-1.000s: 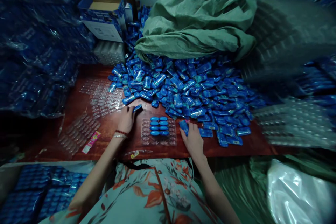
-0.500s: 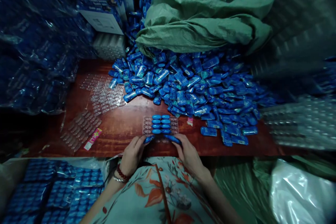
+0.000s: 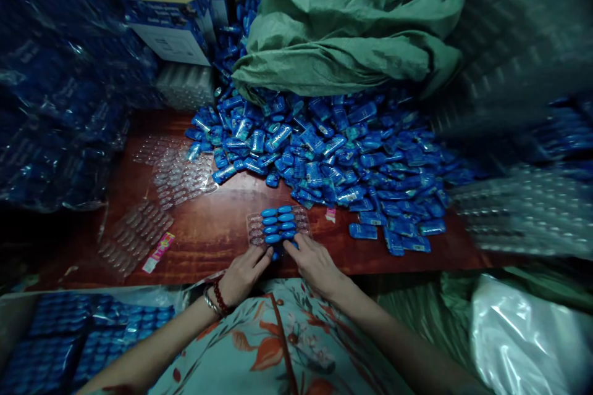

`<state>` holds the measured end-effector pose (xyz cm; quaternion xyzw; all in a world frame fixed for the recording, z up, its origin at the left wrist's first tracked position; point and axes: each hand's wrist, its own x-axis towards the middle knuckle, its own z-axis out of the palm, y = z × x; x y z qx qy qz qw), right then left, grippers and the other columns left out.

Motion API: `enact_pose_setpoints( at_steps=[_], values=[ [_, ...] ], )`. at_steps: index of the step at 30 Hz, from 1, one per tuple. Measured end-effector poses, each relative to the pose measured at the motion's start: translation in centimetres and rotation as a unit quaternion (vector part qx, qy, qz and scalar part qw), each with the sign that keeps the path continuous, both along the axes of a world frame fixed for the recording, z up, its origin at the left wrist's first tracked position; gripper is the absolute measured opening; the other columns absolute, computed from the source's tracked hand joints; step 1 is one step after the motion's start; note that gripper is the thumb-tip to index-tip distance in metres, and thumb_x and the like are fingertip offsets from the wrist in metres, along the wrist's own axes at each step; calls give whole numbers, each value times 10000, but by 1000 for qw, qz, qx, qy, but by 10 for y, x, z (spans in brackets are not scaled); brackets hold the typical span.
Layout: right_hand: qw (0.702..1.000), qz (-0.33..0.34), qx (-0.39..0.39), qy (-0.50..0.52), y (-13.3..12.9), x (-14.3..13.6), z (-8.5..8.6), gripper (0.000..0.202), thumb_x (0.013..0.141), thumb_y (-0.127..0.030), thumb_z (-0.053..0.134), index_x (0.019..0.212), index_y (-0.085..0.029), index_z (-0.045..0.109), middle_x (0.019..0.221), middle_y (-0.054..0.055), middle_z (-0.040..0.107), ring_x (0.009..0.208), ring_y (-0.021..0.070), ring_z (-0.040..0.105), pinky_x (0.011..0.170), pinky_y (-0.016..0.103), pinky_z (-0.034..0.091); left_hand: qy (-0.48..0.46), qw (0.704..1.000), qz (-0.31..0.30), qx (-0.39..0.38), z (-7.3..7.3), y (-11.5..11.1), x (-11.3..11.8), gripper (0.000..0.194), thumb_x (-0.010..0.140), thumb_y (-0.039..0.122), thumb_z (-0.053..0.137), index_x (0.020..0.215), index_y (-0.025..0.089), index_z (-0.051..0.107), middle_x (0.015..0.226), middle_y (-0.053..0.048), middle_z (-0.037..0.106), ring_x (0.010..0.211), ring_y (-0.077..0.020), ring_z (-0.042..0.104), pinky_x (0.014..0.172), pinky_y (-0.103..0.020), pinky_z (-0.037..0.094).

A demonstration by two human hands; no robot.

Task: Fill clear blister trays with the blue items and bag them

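A clear moulded plastic tray (image 3: 256, 227) lies on the table just in front of me. Two columns of glossy blue oblong pieces (image 3: 273, 229) sit in its middle, with bare cavities at either side. At the near edge of the tray, my left hand (image 3: 241, 274) has its fingers closed at a small blue piece (image 3: 277, 254), which they partly hide. My right hand (image 3: 317, 264) bends over the right column, thumb and fingers closed on another blue piece that is mostly covered. Both hands rest low over the tray, close together.
A big heap of blue wrapped packets (image 3: 319, 148) spreads behind the tray, under a green cloth (image 3: 352, 31). Loose clear trays (image 3: 183, 176) lie left; stacked trays (image 3: 523, 210) stand right. A carton (image 3: 169, 40) is at back left, filled blue trays (image 3: 50, 339) at lower left.
Both hands have come inward and onto the tray with the blue pieces they held apart at its near edge. The tray is slightly turned, and the whole view has shifted a little.
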<state>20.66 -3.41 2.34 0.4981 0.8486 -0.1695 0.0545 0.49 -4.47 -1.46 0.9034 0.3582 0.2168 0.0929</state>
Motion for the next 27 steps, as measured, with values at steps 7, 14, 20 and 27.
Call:
enact_pose_setpoints(
  at_steps=[7, 14, 20, 27],
  values=[
    [998, -61, 11, -21, -8, -12, 1, 323, 838, -35, 413, 1091, -192, 537, 1001, 96, 550, 931, 216, 550, 719, 300, 474, 45, 997, 44, -38, 0, 2, -4, 353, 899, 112, 334, 1227, 128, 464, 963, -124, 575, 902, -195, 567, 717, -298, 539],
    [996, -90, 24, -4, -13, -20, -1, 317, 818, -16, 425, 1057, -180, 552, 984, 105, 561, 871, 221, 570, 674, 312, 496, 104, 992, -4, -67, 1, 5, 10, 290, 878, 90, 362, 1120, 150, 510, 968, -108, 562, 884, -196, 546, 775, -340, 511],
    [995, -76, 57, 23, -10, -14, -9, 332, 853, -75, 450, 1154, -181, 540, 976, 99, 578, 869, 218, 591, 655, 316, 533, 174, 984, 37, -29, 9, 7, 31, 284, 861, 77, 394, 1111, 104, 525, 974, -130, 574, 865, -216, 550, 726, -334, 494],
    [925, -207, 168, 271, -29, 15, -31, 350, 929, -201, 375, 1259, -211, 494, 1157, 86, 569, 1034, 159, 573, 865, 278, 502, -11, 993, 114, -20, 21, 54, -2, 329, 909, 246, 412, 1219, 174, 492, 981, -99, 589, 875, -194, 559, 764, -313, 476]
  ],
)
